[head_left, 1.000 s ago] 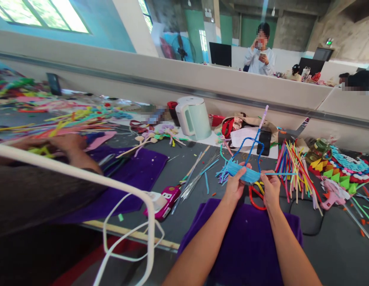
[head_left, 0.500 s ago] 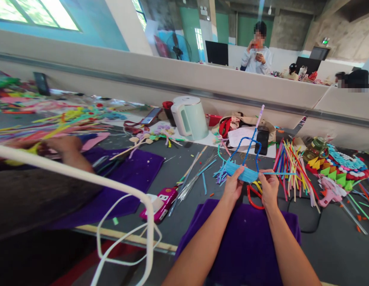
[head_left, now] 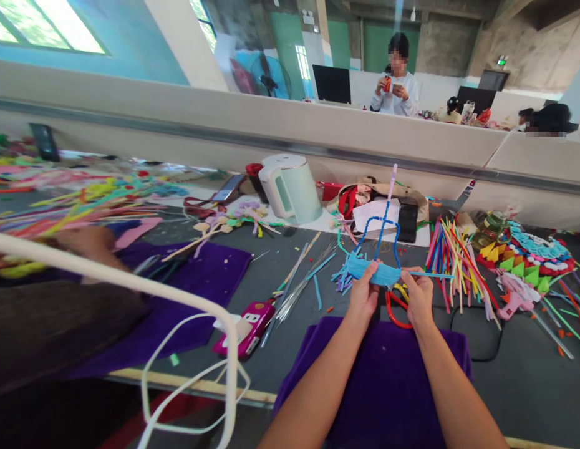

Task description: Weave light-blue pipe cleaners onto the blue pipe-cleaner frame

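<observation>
My left hand [head_left: 365, 296] is closed on a light-blue panel of pipe cleaners laid side by side [head_left: 386, 275], its thumb flat on the front. A dark-blue pipe-cleaner frame [head_left: 382, 219] rises behind the panel, with an upright stem tipped in pale lilac [head_left: 393, 181]. At the panel's right end, my right hand [head_left: 418, 296] pinches a light-blue pipe cleaner [head_left: 439, 275] that sticks out to the right. Just below lie scissors with a red handle [head_left: 395, 317], partly hidden by my right hand. Short blue and lilac pieces [head_left: 340, 278] lie left of the panel.
Colourful pipe cleaners [head_left: 451, 255] and a pink glue gun [head_left: 517, 296] lie to the right. Behind stand a kettle [head_left: 297, 187] and a phone [head_left: 408, 219]. Purple cloth [head_left: 355, 374] lies under my forearms. A co-worker's hand [head_left: 87, 246] and a white tubular bar [head_left: 178, 290] are left.
The whole view has shifted slightly, so things appear a little farther left. Both my hands keep their grip on the light-blue piece. The person behind the partition has lowered a red can from the face.
</observation>
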Tool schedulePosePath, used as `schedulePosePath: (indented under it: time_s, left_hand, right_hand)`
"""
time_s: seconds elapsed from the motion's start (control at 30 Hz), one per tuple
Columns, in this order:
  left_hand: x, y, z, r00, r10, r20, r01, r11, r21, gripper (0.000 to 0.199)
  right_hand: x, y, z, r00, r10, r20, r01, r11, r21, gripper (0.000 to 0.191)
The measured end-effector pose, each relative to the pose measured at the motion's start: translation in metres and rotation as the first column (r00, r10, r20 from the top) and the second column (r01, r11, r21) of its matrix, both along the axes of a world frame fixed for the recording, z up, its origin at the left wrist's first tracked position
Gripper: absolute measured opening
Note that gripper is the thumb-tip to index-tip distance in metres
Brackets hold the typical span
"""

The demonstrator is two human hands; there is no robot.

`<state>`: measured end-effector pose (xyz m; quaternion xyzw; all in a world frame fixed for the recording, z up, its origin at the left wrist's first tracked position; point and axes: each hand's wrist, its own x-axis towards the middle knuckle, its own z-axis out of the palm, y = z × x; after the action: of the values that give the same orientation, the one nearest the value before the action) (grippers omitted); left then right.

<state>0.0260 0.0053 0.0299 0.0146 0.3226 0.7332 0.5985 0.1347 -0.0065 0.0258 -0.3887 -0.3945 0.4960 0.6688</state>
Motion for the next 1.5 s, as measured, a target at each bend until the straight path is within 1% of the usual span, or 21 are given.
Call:
schedulePosePath:
  time_s: [0.23,0.33,0.4,0.47,0.53,0.6,0.73,0.87,1.07,1.17,1.27,1.4,1.5]
  left_hand:
    - [0.000,0.001,-0.003,1.000,0.005,0.000,-0.005,0.999,-0.042,0.012]
    - [0.000,0.002,-0.005,1.000,0.007,0.003,-0.007,1.000,-0.020,0.015]
    - [0.000,0.002,-0.007,1.000,-0.028,0.007,0.028,0.999,0.016,0.014]
    - [0.000,0.001,-0.009,0.996,-0.090,0.008,0.089,0.995,0.043,0.012]
    - [0.000,0.001,-0.010,0.990,-0.141,0.006,0.140,0.989,0.048,0.013]
    - [0.000,0.001,-0.011,0.988,-0.155,0.001,0.155,0.987,0.038,0.013]
    - [-0.001,0.002,-0.013,0.989,-0.146,-0.003,0.146,0.989,0.031,0.013]
    - [-0.001,0.003,-0.015,0.989,-0.142,0.033,0.141,0.990,0.003,0.011]
    - [-0.002,0.005,-0.014,0.990,-0.129,0.055,0.131,0.991,-0.030,0.010]
    - [-0.002,0.005,-0.015,0.991,-0.121,0.058,0.124,0.991,-0.047,0.009]
    - [-0.001,0.005,-0.015,0.995,-0.099,0.000,0.099,0.995,-0.033,0.009]
    - [0.001,0.006,-0.015,0.994,-0.013,-0.111,0.010,1.000,-0.025,0.015]
    - [0.001,0.007,-0.014,0.992,-0.007,-0.130,0.005,1.000,-0.013,0.020]
  right_hand:
    - [-0.001,0.001,0.000,0.999,0.018,-0.028,-0.019,0.999,-0.033,0.016]
    - [-0.001,0.002,-0.001,0.998,0.038,-0.057,-0.041,0.998,-0.054,0.016]
    - [-0.001,0.003,-0.002,0.997,0.032,-0.063,-0.036,0.997,-0.062,0.017]
    - [0.000,0.004,-0.004,0.998,0.016,-0.059,-0.020,0.998,-0.068,0.017]
    - [0.001,0.006,-0.006,0.998,0.002,-0.063,-0.006,0.997,-0.076,0.017]
    - [0.001,0.007,-0.008,0.997,0.000,-0.082,-0.007,0.997,-0.083,0.016]
    - [0.000,0.008,-0.008,0.993,0.011,-0.119,-0.023,0.995,-0.099,0.014]
    - [-0.001,0.007,-0.007,0.989,0.034,-0.142,-0.051,0.992,-0.116,0.015]
    - [-0.002,0.007,-0.008,0.993,0.040,-0.115,-0.056,0.989,-0.138,0.017]
    - [-0.003,0.006,-0.009,0.993,0.056,-0.106,-0.069,0.990,-0.127,0.018]
    - [-0.004,0.005,-0.010,0.990,0.072,-0.117,-0.085,0.990,-0.111,0.017]
    - [-0.007,0.005,-0.012,0.989,0.059,-0.135,-0.073,0.993,-0.097,0.017]
    - [-0.008,0.006,-0.014,0.988,0.036,-0.150,-0.052,0.993,-0.101,0.017]
